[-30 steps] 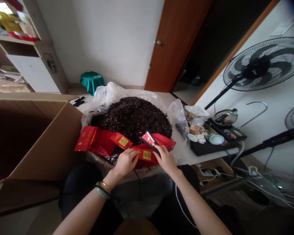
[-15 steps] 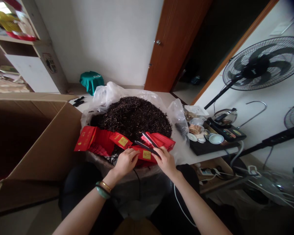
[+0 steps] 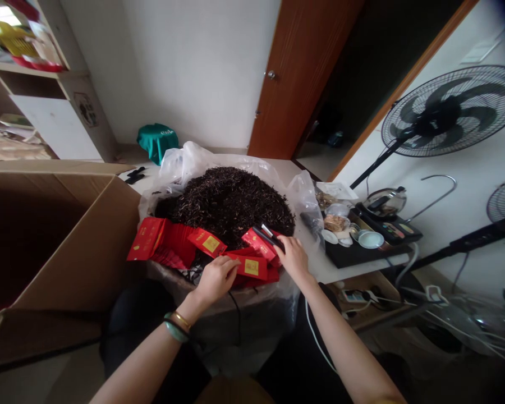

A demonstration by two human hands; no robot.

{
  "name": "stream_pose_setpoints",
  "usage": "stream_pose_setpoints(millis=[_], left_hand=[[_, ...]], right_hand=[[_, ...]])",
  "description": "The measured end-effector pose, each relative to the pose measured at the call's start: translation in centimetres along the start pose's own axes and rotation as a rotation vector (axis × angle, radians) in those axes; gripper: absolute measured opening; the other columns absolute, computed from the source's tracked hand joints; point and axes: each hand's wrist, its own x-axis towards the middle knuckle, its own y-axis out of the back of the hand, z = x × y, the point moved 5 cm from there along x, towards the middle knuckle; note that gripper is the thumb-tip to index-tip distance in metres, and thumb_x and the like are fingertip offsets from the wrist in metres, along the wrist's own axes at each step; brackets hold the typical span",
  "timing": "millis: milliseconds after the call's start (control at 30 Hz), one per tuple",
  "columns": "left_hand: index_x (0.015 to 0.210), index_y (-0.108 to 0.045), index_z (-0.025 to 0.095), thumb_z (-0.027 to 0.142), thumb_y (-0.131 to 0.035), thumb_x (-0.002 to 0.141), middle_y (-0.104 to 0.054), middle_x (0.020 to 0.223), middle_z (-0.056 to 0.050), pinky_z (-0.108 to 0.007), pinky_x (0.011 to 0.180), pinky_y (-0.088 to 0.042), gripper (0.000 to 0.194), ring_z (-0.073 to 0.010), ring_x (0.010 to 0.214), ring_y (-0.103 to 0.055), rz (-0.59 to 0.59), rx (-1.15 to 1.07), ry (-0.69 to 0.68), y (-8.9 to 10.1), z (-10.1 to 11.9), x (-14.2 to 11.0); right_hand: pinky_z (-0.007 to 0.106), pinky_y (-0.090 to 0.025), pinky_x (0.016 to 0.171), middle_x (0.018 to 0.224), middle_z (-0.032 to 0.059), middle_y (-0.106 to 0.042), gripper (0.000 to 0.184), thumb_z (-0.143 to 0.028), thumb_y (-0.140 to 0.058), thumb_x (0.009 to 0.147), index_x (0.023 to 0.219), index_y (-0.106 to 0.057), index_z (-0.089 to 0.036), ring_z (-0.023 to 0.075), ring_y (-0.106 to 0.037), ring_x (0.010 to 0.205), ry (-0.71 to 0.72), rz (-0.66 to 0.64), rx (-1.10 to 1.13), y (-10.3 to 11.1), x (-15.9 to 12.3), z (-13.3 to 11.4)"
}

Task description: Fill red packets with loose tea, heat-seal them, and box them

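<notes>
A heap of dark loose tea leaves (image 3: 229,202) fills a clear plastic bag (image 3: 185,160) in front of me. Along its near edge lie several red packets (image 3: 168,242) with gold labels. My left hand (image 3: 216,278) is curled on the near end of one red packet (image 3: 248,266), its fingers pinching it. My right hand (image 3: 293,255) has risen to the right side of the heap and grips a thin dark-edged stack of red packets (image 3: 264,238). Bracelets ring my left wrist.
A large open cardboard box (image 3: 54,235) stands at the left. At the right a black tray (image 3: 362,249) carries small cups, a bowl and a kettle (image 3: 385,202). A black floor fan (image 3: 450,112) stands beyond it. Cables hang below the table edge. A brown door (image 3: 298,73) is behind.
My right hand moved up and to the right along the heap's edge, carrying the dark-edged packets with it. My left hand stayed on the front packet.
</notes>
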Motion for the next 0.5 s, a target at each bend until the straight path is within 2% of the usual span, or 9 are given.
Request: stream_pose_setpoints(millis=[167, 300, 400, 467, 500], left_hand=[[0.091, -0.068, 0.017, 0.014, -0.049, 0.088, -0.069, 0.079, -0.006, -0.027, 0.069, -0.055, 0.02, -0.0162, 0.073, -0.065, 0.005, -0.006, 0.009, 0.5, 0.0, 0.0], [0.092, -0.068, 0.017, 0.013, -0.049, 0.087, -0.07, 0.079, -0.006, -0.027, 0.068, -0.055, 0.02, -0.0168, 0.073, -0.066, 0.064, -0.018, 0.015, 1.9, -0.1, 0.5], [0.092, -0.068, 0.017, 0.015, -0.051, 0.087, -0.071, 0.082, -0.006, -0.027, 0.071, -0.056, 0.018, -0.0163, 0.076, -0.066, 0.213, -0.075, 0.054, 5.3, 0.1, 0.9], [0.092, -0.068, 0.017, 0.018, -0.054, 0.088, -0.071, 0.086, -0.005, -0.026, 0.071, -0.055, 0.015, -0.0152, 0.077, -0.066, 0.334, -0.13, 0.143, 8.7, 0.6, 0.8], [0.09, -0.068, 0.016, 0.021, -0.056, 0.088, -0.071, 0.083, -0.003, -0.024, 0.067, -0.054, 0.013, -0.0136, 0.072, -0.065, 0.433, -0.15, 0.19, 10.7, 0.9, 0.4]], right_hand=[[0.036, -0.045, 0.077, 0.093, 0.0098, -0.064, 0.017, -0.019, -0.055, 0.085, 0.097, -0.067, -0.019, 0.0239, -0.054, 0.085, 0.038, -0.01, 0.045, -1.2, 1.0, -0.4], [0.041, -0.047, 0.084, 0.095, 0.0106, -0.063, 0.017, -0.022, -0.057, 0.084, 0.096, -0.068, -0.018, 0.0255, -0.055, 0.091, 0.078, 0.046, 0.152, 0.0, 0.7, -1.1], [0.043, -0.048, 0.087, 0.096, 0.0111, -0.063, 0.017, -0.026, -0.056, 0.085, 0.094, -0.069, -0.018, 0.0258, -0.058, 0.095, 0.102, 0.097, 0.287, 3.5, 0.7, -1.8], [0.044, -0.049, 0.087, 0.098, 0.0113, -0.064, 0.018, -0.029, -0.056, 0.086, 0.092, -0.069, -0.019, 0.0257, -0.06, 0.096, 0.108, 0.155, 0.363, 7.7, 0.5, -2.4], [0.042, -0.051, 0.085, 0.1, 0.0111, -0.064, 0.018, -0.03, -0.055, 0.087, 0.092, -0.069, -0.02, 0.025, -0.061, 0.096, 0.122, 0.187, 0.408, 10.1, 0.2, -2.7]])
